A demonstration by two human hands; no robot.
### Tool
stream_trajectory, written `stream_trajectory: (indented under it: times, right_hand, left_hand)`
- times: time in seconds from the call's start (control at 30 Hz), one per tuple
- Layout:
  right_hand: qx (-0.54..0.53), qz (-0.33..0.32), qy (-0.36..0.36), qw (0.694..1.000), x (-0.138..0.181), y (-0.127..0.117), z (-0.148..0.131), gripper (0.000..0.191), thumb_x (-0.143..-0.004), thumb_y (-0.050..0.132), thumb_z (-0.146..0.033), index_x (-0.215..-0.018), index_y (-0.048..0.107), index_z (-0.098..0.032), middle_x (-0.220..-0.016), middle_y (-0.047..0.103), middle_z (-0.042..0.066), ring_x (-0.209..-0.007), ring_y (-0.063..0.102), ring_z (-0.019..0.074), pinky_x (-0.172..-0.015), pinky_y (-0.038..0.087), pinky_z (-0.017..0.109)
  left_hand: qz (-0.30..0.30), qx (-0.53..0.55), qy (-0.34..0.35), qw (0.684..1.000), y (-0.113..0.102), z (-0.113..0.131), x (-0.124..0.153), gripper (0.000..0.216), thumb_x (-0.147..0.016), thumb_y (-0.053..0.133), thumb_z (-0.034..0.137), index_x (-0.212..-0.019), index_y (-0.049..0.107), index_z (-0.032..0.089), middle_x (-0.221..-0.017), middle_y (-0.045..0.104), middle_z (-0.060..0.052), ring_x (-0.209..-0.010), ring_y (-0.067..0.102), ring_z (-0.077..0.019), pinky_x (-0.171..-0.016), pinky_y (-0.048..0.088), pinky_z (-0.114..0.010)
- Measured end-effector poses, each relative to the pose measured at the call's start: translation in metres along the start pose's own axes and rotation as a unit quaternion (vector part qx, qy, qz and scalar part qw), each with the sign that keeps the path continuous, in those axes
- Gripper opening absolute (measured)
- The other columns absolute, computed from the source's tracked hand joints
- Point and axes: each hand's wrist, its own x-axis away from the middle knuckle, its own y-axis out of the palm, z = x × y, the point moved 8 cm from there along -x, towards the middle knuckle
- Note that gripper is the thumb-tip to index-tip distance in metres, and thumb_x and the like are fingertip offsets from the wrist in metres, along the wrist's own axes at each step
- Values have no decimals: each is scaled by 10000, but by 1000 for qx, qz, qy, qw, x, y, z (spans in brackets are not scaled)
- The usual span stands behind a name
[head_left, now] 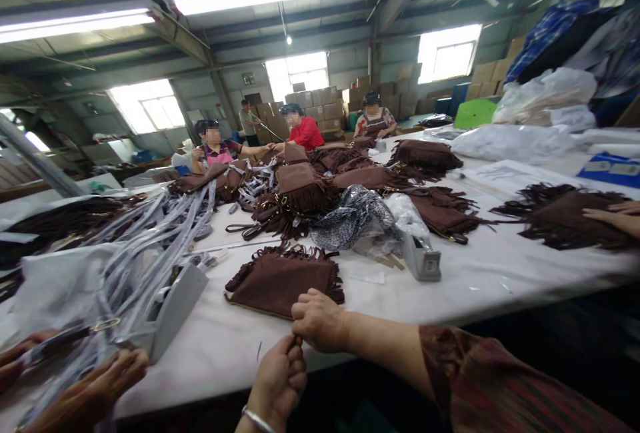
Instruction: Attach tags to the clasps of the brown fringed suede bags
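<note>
A brown fringed suede bag (280, 281) lies flat on the white table (225, 346) in front of me. My right hand (317, 320), on a patterned sleeve, is curled into a fist at the bag's near edge. My left hand (279, 380), with a silver bracelet on its wrist, comes up from below. Its fingers are pinched together and touch the right hand's knuckles. Whatever the two hands pinch between them is too small to see.
A co-worker's hands (90, 390) at the bottom left handle grey straps (150, 246) beside a grey holder (173, 316). Another person's hand (615, 216) rests on a fringed bag at the right. Several brown bags (350, 180), plastic wrap (350, 216) and a grey tool (423, 260) cover the middle. Several people work at the far end.
</note>
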Motion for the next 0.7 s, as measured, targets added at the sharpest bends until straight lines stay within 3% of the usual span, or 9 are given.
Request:
stream_trajectory:
  times: [0.1, 0.2, 0.27, 0.33, 0.4, 0.43, 0.53, 0.63, 0.7]
  right_hand:
    - [3, 5, 46, 999, 6, 9, -5, 165, -872, 544, -304, -817, 642, -183, -864, 620, 56, -816, 476, 193, -737, 341, 351]
    - [-43, 25, 124, 991, 29, 3, 6, 198, -854, 558, -269, -1020, 631, -191, -969, 628, 57, -887, 505, 193, -783, 371, 330]
    - [-60, 33, 209, 975, 53, -5, 26, 199, -854, 556, -250, -1028, 629, -185, -1002, 627, 65, -937, 522, 196, -830, 382, 318]
    - [-57, 12, 292, 955, 77, -8, 45, 161, -861, 565, -294, -925, 649, -172, -973, 629, 79, -938, 540, 208, -841, 393, 319]
    - [-48, -29, 331, 942, 93, -6, 55, 232, -831, 614, -389, -873, 661, -166, -964, 634, 94, -936, 554, 233, -834, 406, 331]
    - [-43, -49, 332, 941, 97, -3, 55, 275, -806, 639, -426, -882, 666, -164, -978, 638, 101, -947, 559, 247, -834, 410, 338]
    - [-28, -97, 328, 939, 96, 6, 46, 241, -835, 590, -360, -927, 672, -152, -998, 658, 119, -951, 584, 257, -815, 419, 339]
    - [-34, -133, 350, 927, 92, 12, 39, 213, -860, 499, -245, -898, 682, -142, -932, 687, 127, -868, 625, 236, -748, 423, 316]
    - [-62, -122, 366, 921, 92, 10, 39, 212, -857, 505, -264, -879, 686, -157, -911, 699, 114, -847, 639, 229, -726, 420, 302]
  left_hand:
    - [-11, -29, 4, 1000, -6, 1, -3, 263, -952, 343, 247, -699, 396, 199, -476, 129, 137, -332, 132, -33, -377, 68, -138]
    - [0, -258, 75, 963, -24, 17, -6, 265, -932, 354, 301, -722, 474, 194, -493, 236, 104, -363, 191, -59, -392, 125, -179]
    - [53, -490, 177, 852, -34, 41, 0, 257, -895, 416, 314, -702, 532, 189, -528, 385, 47, -422, 351, -100, -433, 263, -221]
    - [157, -656, 311, 669, -31, 67, 20, 198, -848, 476, 275, -722, 597, 181, -676, 554, -52, -619, 545, -193, -597, 426, -315]
    - [238, -693, 438, 521, -14, 78, 48, 201, -835, 478, 238, -870, 664, 171, -960, 628, -148, -926, 597, -298, -836, 449, -440]
    - [248, -678, 488, 490, -4, 76, 59, 249, -841, 466, 236, -965, 673, 171, -1074, 617, -168, -1032, 573, -323, -916, 422, -478]
    - [138, -616, 507, 587, 21, 50, 52, 291, -862, 459, 286, -1029, 670, 174, -1074, 648, -151, -1039, 594, -297, -953, 436, -456]
    - [20, -534, 302, 789, 19, 8, 7, 287, -864, 442, 345, -895, 665, 167, -835, 693, -109, -759, 660, -254, -673, 525, -374]
    - [12, -485, 231, 843, 10, -5, -8, 288, -850, 464, 376, -854, 662, 168, -761, 690, -90, -667, 651, -241, -563, 495, -332]
